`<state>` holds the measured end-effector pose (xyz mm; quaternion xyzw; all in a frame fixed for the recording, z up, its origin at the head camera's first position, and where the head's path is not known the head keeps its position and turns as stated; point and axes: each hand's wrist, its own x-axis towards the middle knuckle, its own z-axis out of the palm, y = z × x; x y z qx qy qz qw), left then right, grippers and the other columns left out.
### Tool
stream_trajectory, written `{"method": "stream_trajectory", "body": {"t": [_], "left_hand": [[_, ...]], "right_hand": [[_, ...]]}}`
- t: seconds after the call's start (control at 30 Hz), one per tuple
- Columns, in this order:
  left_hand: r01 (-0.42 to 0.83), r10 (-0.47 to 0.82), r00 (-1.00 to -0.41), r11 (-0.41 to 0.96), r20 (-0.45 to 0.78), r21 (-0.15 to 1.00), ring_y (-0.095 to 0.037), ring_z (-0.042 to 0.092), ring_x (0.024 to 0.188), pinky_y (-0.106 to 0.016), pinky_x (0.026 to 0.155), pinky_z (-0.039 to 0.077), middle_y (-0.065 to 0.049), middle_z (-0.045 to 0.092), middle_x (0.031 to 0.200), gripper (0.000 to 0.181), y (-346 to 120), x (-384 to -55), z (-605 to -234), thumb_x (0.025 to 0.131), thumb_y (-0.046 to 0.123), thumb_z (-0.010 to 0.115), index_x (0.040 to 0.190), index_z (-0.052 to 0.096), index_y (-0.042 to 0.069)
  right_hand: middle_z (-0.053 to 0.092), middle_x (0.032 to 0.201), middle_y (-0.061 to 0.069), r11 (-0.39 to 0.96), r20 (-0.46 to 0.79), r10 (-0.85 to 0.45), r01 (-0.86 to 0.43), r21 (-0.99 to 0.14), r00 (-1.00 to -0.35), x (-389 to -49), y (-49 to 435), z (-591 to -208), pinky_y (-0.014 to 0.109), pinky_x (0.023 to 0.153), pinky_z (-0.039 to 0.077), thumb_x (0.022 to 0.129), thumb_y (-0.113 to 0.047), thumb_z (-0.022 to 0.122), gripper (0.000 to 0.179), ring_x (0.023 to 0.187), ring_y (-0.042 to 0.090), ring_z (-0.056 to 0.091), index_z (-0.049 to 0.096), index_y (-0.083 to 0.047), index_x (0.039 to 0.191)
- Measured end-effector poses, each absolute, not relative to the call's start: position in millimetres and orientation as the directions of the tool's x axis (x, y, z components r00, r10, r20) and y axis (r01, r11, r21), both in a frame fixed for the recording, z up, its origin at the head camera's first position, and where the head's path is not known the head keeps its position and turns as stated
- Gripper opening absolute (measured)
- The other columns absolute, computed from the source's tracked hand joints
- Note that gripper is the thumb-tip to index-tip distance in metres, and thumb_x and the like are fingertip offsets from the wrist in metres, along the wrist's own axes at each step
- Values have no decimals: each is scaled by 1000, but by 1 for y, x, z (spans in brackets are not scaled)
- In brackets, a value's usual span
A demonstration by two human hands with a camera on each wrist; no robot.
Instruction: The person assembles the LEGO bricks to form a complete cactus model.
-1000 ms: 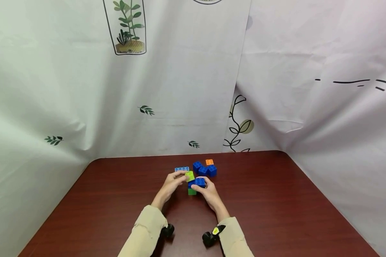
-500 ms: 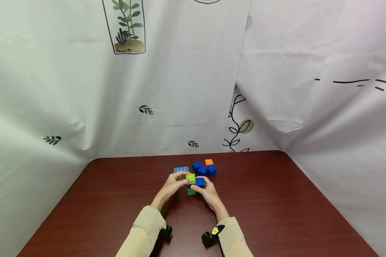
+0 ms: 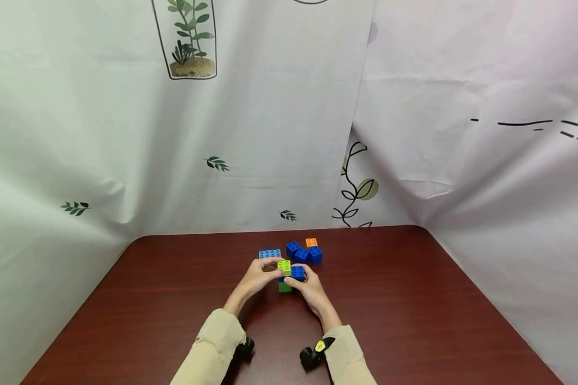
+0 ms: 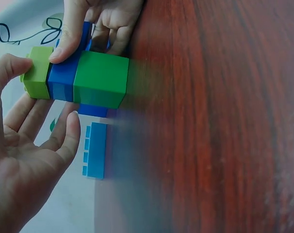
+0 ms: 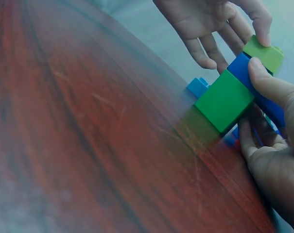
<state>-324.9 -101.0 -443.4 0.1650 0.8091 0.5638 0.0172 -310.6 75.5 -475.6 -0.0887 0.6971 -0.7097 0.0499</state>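
My left hand (image 3: pixel 256 278) pinches a lime-green toy building brick (image 3: pixel 284 267) between thumb and fingers. That brick sits over one end of a longer blue brick (image 3: pixel 297 273), which my right hand (image 3: pixel 314 293) grips, thumb on the near side. Under the same end of the blue brick is a green brick (image 3: pixel 284 287). In the left wrist view the lime brick (image 4: pixel 38 73), blue brick (image 4: pixel 64 77) and green brick (image 4: pixel 102 77) line up in one stack. A thin dark line shows between lime and blue there. My right fingers behind the blue brick are partly hidden.
Just behind my left hand lies a light blue brick (image 3: pixel 270 253) with studs up. Several dark blue bricks (image 3: pixel 302 255) and an orange brick (image 3: pixel 311 243) are grouped beyond the stack. A white patterned cloth (image 3: pixel 270 133) hangs behind the brown table (image 3: pixel 183 267).
My left hand has brought the lime brick from a tilted pose left of the blue brick's end to square over it. My right hand keeps its hold on the blue brick.
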Motion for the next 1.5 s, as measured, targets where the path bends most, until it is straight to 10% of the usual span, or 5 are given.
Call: {"method": "stream_trajectory", "body": {"t": [0.47, 0.77, 1.5], "left_hand": [[251, 260, -951, 327, 169, 911, -36, 63, 108, -43, 89, 55, -24, 65, 121, 32, -94, -300, -416, 89, 7, 65, 120, 65, -4], [233, 236, -953, 178, 189, 956, -10, 61, 85, -34, 77, 57, -27, 65, 112, 29, -92, -320, -449, 89, 2, 62, 116, 64, -7], [125, 191, -974, 4, 122, 992, -15, 55, 80, -26, 67, 46, 0, 59, 94, 16, -80, -329, -474, 91, 10, 57, 106, 57, 4]], "right_hand": [[63, 116, 12, -18, 52, -181, -50, -999, -982, -324, 75, -494, 24, 80, 51, 91, -17, 69, 48, 88, 7, 59, 49, 1, 131], [61, 120, 14, -30, 63, -198, -58, -998, -978, -321, 75, -493, 19, 81, 52, 90, -23, 71, 53, 92, 7, 61, 49, 1, 131], [57, 122, 19, -39, 37, -183, -30, -999, -982, -308, 77, -471, 24, 78, 50, 91, -14, 68, 50, 86, 9, 56, 46, 5, 132]]}}
